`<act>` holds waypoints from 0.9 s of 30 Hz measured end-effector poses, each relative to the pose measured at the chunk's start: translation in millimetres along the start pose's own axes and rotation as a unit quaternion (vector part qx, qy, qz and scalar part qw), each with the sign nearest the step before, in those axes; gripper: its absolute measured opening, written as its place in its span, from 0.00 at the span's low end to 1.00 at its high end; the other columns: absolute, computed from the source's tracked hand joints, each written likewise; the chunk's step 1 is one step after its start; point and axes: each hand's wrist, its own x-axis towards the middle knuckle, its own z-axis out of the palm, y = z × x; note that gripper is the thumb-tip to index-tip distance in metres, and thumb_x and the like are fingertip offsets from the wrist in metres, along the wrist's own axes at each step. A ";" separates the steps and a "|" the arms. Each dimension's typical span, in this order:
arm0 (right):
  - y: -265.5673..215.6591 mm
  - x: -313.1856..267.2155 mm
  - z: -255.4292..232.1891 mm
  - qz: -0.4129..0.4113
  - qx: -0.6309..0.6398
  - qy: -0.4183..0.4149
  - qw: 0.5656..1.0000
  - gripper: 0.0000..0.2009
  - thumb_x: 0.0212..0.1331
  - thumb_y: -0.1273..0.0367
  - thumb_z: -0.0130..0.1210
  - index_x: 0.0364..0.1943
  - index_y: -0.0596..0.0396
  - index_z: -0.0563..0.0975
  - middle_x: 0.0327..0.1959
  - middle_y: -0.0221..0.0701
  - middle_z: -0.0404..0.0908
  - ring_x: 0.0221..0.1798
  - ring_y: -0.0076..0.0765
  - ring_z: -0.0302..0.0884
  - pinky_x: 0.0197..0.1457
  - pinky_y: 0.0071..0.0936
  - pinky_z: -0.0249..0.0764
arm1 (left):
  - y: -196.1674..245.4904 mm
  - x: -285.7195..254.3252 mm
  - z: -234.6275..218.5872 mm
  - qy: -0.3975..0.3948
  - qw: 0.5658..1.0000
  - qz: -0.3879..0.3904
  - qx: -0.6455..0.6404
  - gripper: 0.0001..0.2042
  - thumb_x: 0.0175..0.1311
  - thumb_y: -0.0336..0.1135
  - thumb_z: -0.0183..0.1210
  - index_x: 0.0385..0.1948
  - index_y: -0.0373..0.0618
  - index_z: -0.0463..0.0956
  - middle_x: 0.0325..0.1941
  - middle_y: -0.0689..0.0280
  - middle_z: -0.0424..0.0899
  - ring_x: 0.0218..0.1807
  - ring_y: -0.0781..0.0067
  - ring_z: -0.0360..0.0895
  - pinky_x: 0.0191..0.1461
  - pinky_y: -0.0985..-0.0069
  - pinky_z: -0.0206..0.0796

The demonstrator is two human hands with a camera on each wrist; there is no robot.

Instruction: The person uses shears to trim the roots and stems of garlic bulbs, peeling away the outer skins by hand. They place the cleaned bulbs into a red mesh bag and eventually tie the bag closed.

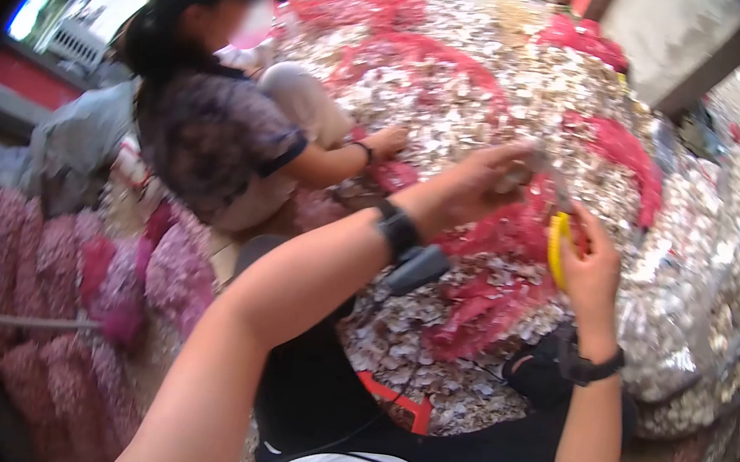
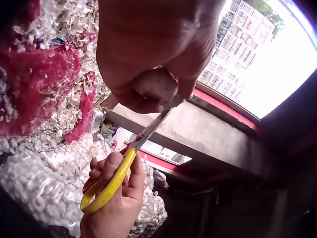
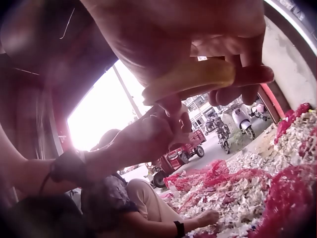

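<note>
My left hand (image 1: 470,183) grips a pale rounded bulb (image 2: 157,87), its fingers curled round it in the left wrist view. My right hand (image 1: 593,274) holds scissors (image 1: 558,248) with yellow handles that show red on the inside. In the left wrist view the scissor blades (image 2: 152,128) point up from the right hand, their tips right at the left thumb and fingertips. Part of the bulb is hidden by the left fingers. Below both hands spreads a heap of pale papery flakes (image 1: 463,94) with red mesh netting (image 1: 500,239) lying over it.
A person (image 1: 217,117) in a cap sits at the left, one hand on the heap. Filled pink mesh sacks (image 1: 37,271) stand at the lower left. Clear plastic bags (image 1: 681,281) of whitish bulbs line the right side. A concrete pillar (image 1: 661,40) rises at the back right.
</note>
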 end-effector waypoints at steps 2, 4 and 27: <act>12.2 1.2 -2.5 0.000 -0.047 0.003 0.999 0.20 0.56 0.73 0.62 0.55 0.53 0.77 0.40 0.33 0.83 0.38 0.23 0.77 0.43 0.23 0.74 | -6.4 7.7 10.0 0.004 1.000 0.009 0.011 0.09 0.68 0.44 0.57 0.42 0.53 0.78 0.37 0.74 0.80 0.38 0.81 0.73 0.42 0.78 0.67; 11.5 1.8 -5.9 0.050 -0.033 -0.025 0.998 0.19 0.59 0.73 0.59 0.56 0.56 0.76 0.45 0.32 0.83 0.43 0.24 0.79 0.48 0.23 0.74 | -23.5 24.5 10.4 -0.006 1.000 0.010 0.005 0.08 0.66 0.45 0.58 0.39 0.56 0.79 0.34 0.75 0.79 0.35 0.82 0.70 0.38 0.80 0.62; 7.5 -13.1 7.5 0.034 -0.001 0.017 0.999 0.23 0.50 0.64 0.69 0.52 0.52 0.77 0.26 0.26 0.73 0.25 0.24 0.72 0.30 0.25 0.70 | 8.3 10.0 15.5 -0.007 0.998 -0.002 0.058 0.13 0.67 0.45 0.59 0.46 0.48 0.77 0.39 0.70 0.81 0.39 0.79 0.76 0.44 0.78 0.71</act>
